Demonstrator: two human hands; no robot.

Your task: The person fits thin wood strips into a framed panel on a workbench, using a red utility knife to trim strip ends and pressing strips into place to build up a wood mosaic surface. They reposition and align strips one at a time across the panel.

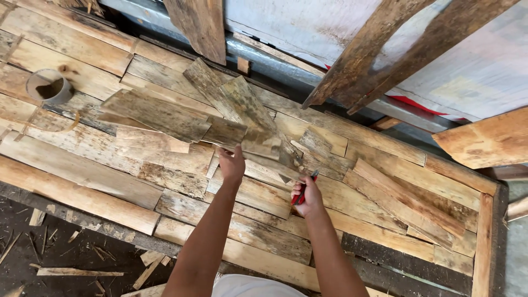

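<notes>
My left hand [231, 163] grips the near edge of a weathered, mould-stained wooden board [250, 118] that lies slanted over other boards. My right hand [307, 194] holds a red-handled tool [303, 191], its tip pointing at the board's lower right end. Whether the tip touches the wood I cannot tell. Both forearms reach up from the bottom of the view.
A workbench of rough planks [82, 181] fills the view, with several loose grey boards [157, 113] stacked on it. A short cardboard tube [49, 86] stands at the left. Dark planks [379, 47] lean against a sheet-covered wall. Wood scraps [77, 269] litter the floor.
</notes>
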